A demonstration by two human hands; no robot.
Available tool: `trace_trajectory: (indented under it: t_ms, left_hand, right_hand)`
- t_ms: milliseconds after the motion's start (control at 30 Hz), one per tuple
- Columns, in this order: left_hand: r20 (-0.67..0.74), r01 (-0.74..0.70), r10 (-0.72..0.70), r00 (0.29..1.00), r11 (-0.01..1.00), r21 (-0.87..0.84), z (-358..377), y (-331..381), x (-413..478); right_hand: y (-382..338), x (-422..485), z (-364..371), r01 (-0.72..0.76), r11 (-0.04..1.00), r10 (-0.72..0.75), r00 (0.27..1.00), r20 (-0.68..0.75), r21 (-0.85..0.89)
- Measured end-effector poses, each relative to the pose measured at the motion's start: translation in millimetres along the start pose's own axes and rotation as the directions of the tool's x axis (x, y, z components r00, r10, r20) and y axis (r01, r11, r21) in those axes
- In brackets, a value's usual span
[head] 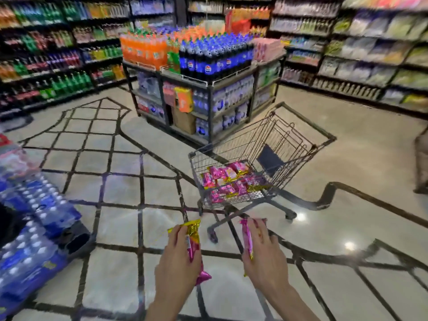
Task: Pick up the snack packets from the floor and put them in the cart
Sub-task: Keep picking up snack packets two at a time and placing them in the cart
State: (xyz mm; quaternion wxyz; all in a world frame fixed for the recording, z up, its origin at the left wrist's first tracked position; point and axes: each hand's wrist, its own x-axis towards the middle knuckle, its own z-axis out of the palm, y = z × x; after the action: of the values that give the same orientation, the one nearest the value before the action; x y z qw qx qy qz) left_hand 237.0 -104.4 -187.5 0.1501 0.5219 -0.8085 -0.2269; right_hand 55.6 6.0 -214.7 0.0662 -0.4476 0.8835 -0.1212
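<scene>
My left hand (177, 258) grips a pink and gold snack packet (194, 237) held upright, low in the view. My right hand (266, 249) grips a second pink packet (247, 239) edge-on. Both hands are raised in front of me, just short of the wire shopping cart (308, 144), which stands on the floor ahead and slightly right. Several pink and gold packets (228, 179) lie in a pile in the cart's basket. I see no packets on the floor in this view.
A central display rack (208, 89) of soda bottles stands behind the cart. Stacked bottled-water packs (34, 218) fill the floor at the left. Drink shelves line the left wall and snack shelves (375, 54) the right. Tiled floor lies between me and the cart.
</scene>
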Motion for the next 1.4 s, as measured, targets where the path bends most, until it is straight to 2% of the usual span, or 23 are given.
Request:
trace_trajectory:
  t_ms: [133, 300, 533, 833, 900, 1167, 1400]
  left_hand:
    - [0.056, -0.054, 0.054, 0.997, 0.999, -0.008, 36, 41, 25]
    - [0.073, -0.044, 0.042, 0.996, 0.999, 0.02, 67, 58, 83]
    - [0.056, -0.058, 0.059, 0.997, 0.998, -0.022, 111, 78, 218]
    - [0.097, -0.064, 0.062, 0.993, 0.998, 0.019, 144, 114, 378]
    - [0.112, -0.052, 0.048, 0.993, 0.998, 0.031, 151, 120, 403]
    - [0.144, 0.035, -0.046, 0.989, 0.996, 0.078, 200, 150, 486]
    - [0.131, 0.174, -0.185, 0.974, 0.98, 0.092, 249, 181, 540]
  right_hand:
    - [37, 31, -11, -0.023, 0.999, 0.023, 1.0, 0.0, 0.039]
    - [64, 84, -2, -0.035, 0.996, 0.035, 0.999, 0.007, 0.076]
    - [92, 202, 14, -0.063, 0.998, 0.062, 0.997, 0.036, 0.031]
    - [106, 366, 2, -0.07, 0.997, 0.069, 0.995, 0.066, 0.016]
    - [110, 389, 4, -0.089, 0.995, 0.085, 0.994, 0.074, 0.05]
    - [144, 502, 22, -0.006, 0.998, -0.002, 0.992, 0.129, 0.062]
    - [197, 607, 43, 0.119, 0.992, -0.125, 0.952, 0.28, 0.04]
